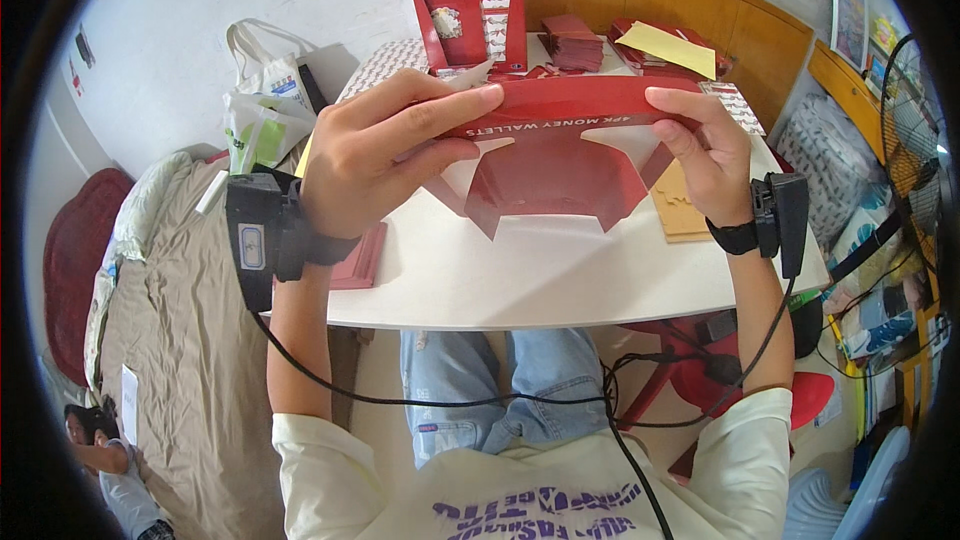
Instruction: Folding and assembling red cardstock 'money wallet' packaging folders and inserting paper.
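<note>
A partly folded red cardboard box (590, 100) is held up above the white table, its flaps hanging open toward me. My left hand (375, 145) grips its left end, fingers along the upper edge and thumb below. At the right end, my right hand (712, 150) pinches the red panel between thumb and fingers. A wide flap (555, 180) with angled corners hangs down between the hands. Part of the box's left end is hidden behind my left fingers.
The white table (470, 285) carries a standing red display box (452, 15), a stack of red pieces (573, 48), a yellow sheet (668, 48), tan cardboard (680, 205) and flat reddish pieces (362, 262). A black cable (440, 401) runs between my wrist devices. A fan (905, 150) stands right.
</note>
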